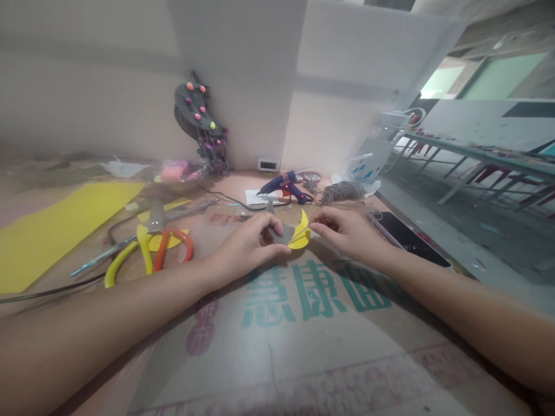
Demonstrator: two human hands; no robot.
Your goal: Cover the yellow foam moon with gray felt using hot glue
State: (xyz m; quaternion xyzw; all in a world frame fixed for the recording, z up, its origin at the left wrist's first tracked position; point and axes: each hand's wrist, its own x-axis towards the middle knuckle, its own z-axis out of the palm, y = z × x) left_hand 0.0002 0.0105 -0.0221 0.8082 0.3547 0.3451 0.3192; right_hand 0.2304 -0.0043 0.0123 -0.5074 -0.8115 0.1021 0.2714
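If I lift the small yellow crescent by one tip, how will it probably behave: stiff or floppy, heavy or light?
The crescent is probably light: only fingertips of the left hand and right hand hold it and a grey piece. It looks sheet-thin, so it may bend a little, yet it keeps its shape here. Being flat, it should not roll.

The left hand is pinching a small grey felt piece against a yellow crescent-shaped foam cutout, while the right hand is pinching the cutout's edge, over the cardboard-covered tabletop.
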